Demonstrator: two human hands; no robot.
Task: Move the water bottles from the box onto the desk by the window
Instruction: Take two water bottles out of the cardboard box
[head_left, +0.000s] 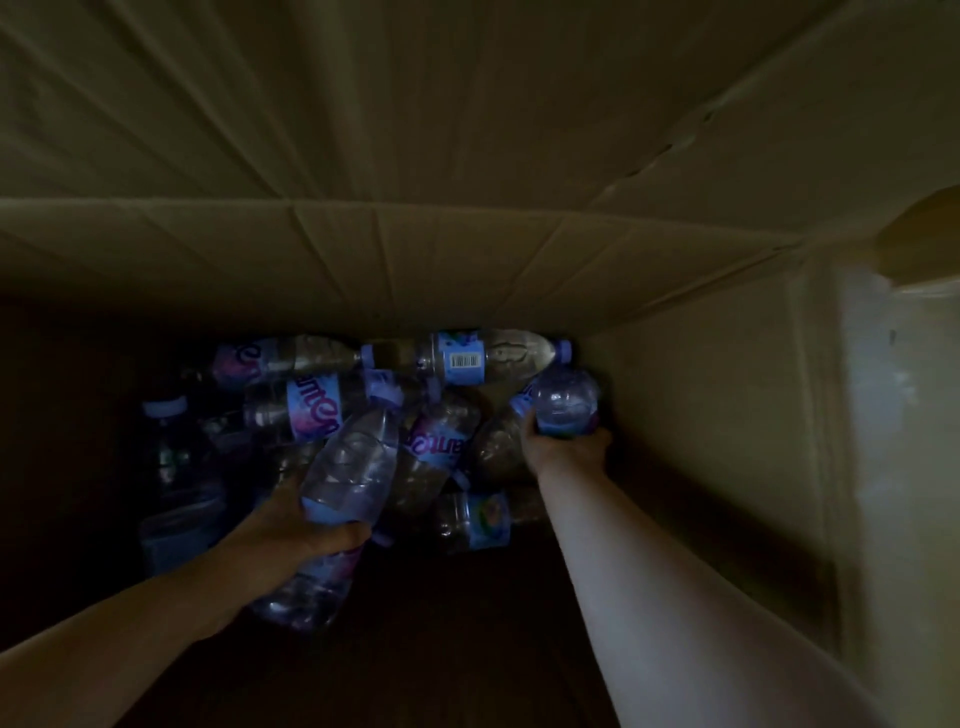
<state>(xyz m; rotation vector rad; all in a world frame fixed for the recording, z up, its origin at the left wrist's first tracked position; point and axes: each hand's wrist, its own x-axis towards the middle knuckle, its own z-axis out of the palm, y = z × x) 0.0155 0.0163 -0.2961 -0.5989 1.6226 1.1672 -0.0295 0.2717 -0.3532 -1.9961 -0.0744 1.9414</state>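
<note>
Both arms deep in the cardboard box (467, 249): left hand (306, 530) wraps one water bottle (348, 467) mid-body, right hand (566, 447) clutches another bottle (563, 402) nearer the far wall. Best to lift straight up, clearing the heap of bottles (447, 358) lying jumbled beyond.

Little of the room itself can be seen, so the kind of place cannot be told for sure. The view looks down into a large, deep cardboard box (467, 260) with creased walls and an open flap (519, 104) folded up at the far side. The inside is dim. Many plastic water bottles (457, 358) with blue caps and blue-pink labels lie heaped against the far wall of the box. That suggests a storage or stockroom corner, or a home or office holding bulk supplies.
</note>
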